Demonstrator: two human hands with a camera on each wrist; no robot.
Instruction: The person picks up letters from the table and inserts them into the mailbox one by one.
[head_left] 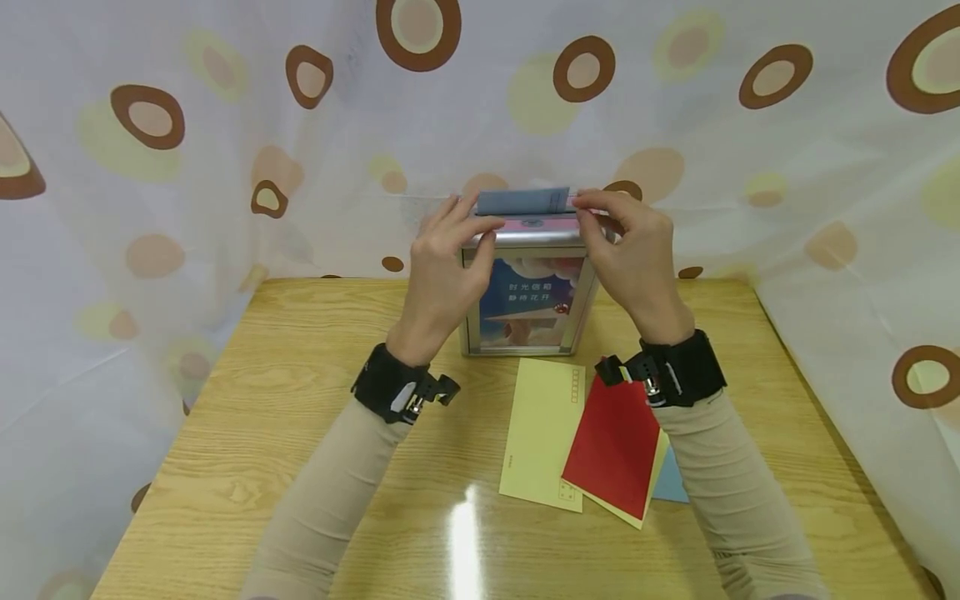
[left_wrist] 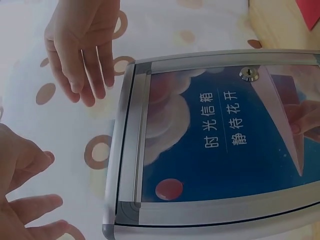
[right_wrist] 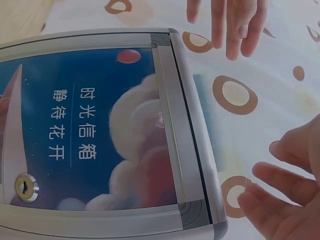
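Observation:
A blue envelope (head_left: 521,202) stands partly out of the slot in the top of a silver-framed letter box (head_left: 525,239); its lower part is hidden inside. My left hand (head_left: 450,265) is raised at the box's top left corner, fingers spread loosely near the envelope's left end. At the opposite end, my right hand (head_left: 636,250) has its thumb and forefinger close by the envelope's edge. The right wrist view shows the envelope (right_wrist: 210,122) rising past the box's top, with a gap between it and the fingers of the right hand (right_wrist: 285,185).
On the wooden table (head_left: 315,400), in front of the box, lie a pale yellow envelope (head_left: 542,433), a red envelope (head_left: 615,446) on another yellow one, and a blue envelope (head_left: 671,482) partly under my right forearm. A patterned cloth (head_left: 465,108) hangs behind the table and at both sides.

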